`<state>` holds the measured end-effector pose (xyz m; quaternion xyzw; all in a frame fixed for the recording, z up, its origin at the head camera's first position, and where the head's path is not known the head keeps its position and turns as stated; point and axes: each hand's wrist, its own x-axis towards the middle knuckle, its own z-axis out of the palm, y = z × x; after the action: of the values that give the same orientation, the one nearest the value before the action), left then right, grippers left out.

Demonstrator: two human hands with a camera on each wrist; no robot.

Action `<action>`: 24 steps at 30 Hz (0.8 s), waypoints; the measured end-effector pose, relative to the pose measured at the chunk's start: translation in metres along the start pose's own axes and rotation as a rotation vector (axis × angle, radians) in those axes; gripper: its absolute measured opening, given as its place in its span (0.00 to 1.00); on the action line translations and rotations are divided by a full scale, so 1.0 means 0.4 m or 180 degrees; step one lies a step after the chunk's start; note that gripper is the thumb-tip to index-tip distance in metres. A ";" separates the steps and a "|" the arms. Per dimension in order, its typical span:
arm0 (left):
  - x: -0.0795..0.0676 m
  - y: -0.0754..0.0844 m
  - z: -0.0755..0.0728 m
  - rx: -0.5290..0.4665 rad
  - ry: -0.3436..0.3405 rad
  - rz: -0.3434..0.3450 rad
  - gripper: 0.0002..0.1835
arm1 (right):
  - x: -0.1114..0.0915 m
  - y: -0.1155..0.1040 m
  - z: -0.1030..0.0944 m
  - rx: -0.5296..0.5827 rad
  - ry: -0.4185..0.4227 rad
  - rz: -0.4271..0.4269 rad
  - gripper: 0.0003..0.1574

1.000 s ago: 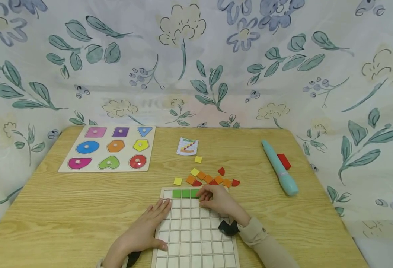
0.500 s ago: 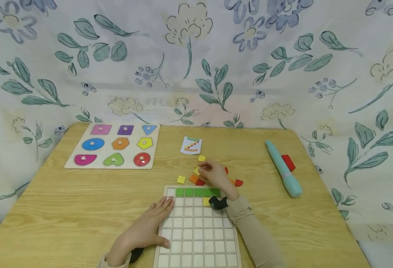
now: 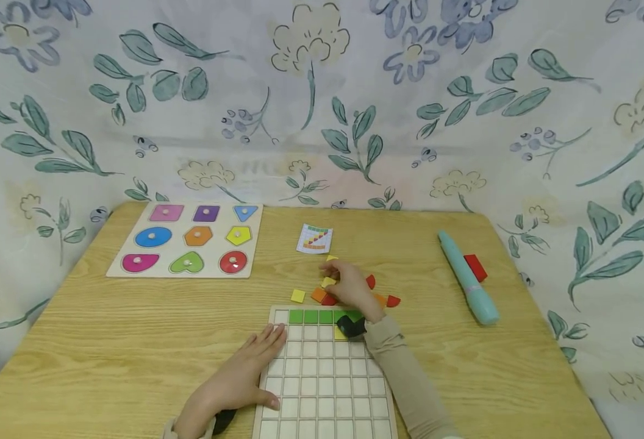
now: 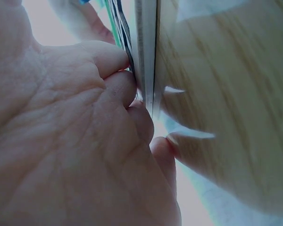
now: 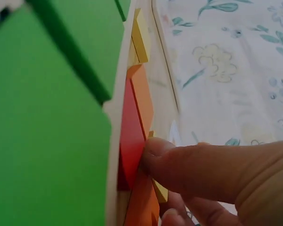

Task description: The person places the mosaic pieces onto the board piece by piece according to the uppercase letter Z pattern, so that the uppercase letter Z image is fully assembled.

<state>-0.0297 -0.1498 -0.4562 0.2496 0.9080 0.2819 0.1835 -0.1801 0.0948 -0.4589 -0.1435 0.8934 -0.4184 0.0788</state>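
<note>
— So, from the head view, where do my hands sit?

— Your left hand (image 3: pixel 239 381) lies flat, fingers straight, on the left edge of the grid board (image 3: pixel 327 390), holding nothing. Your right hand (image 3: pixel 349 286) reaches past the board's far edge into the pile of loose tiles (image 3: pixel 379 299), fingers bent around a yellow tile (image 3: pixel 328 282) at the pile's left. A row of green tiles (image 3: pixel 311 316) fills the board's top line. A pattern card (image 3: pixel 314 238) lies further back.

— And the left wrist view?

— Your palm (image 4: pixel 61 141) fills it; the fingers (image 4: pixel 113 89) press straight against the board's edge (image 4: pixel 146 56), with the table (image 4: pixel 226 94) beyond.

— The right wrist view?

— Your fingertip (image 5: pixel 155 150) pinches the yellow tile (image 5: pixel 159 190) against the red and orange tiles (image 5: pixel 137 113), just beyond the green tiles (image 5: pixel 47 117). You grip it, though most of it is hidden.
</note>
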 end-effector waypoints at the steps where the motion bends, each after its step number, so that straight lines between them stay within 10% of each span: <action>1: 0.000 0.001 0.000 -0.0007 0.0007 0.0008 0.63 | -0.002 0.003 -0.003 -0.0011 0.0000 -0.0051 0.28; 24: 0.000 -0.004 0.002 -0.0025 0.0037 0.0009 0.63 | -0.164 -0.018 -0.029 0.0653 -0.1175 -0.0220 0.12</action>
<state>-0.0299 -0.1504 -0.4578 0.2485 0.9076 0.2872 0.1788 -0.1197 0.1199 -0.4446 -0.2394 0.8111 -0.4762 0.2409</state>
